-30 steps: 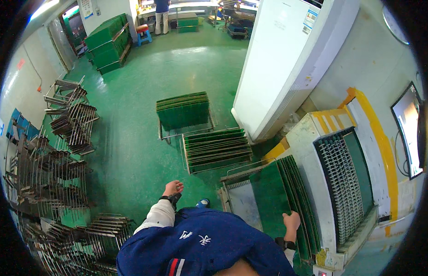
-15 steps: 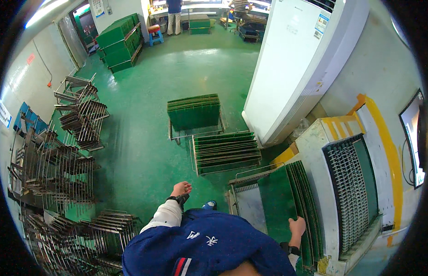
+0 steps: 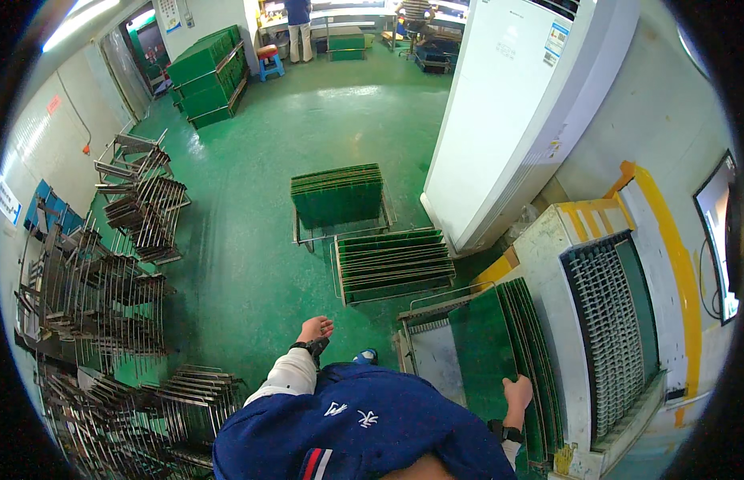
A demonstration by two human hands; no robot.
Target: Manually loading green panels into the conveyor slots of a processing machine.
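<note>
My right hand is closed at the edge of a green board, the front one of several thin green boards standing on edge in a rack at lower right. The thumb lies on top, and the fingertips are partly hidden. My left hand hangs over the floor, holding nothing, its fingers loosely bent and slightly apart. Beyond the rack, a second rack of upright green boards stands on the floor, with another stack of green boards behind it.
Bare metal racks crowd the left wall. To the right are a machine with rows of rollers, a tall white cabinet-like unit and a screen. More green boards stand at far left. Two people are at a far bench.
Almost nothing differs; both hands keep their places, and the front green board has shifted very slightly at most.
</note>
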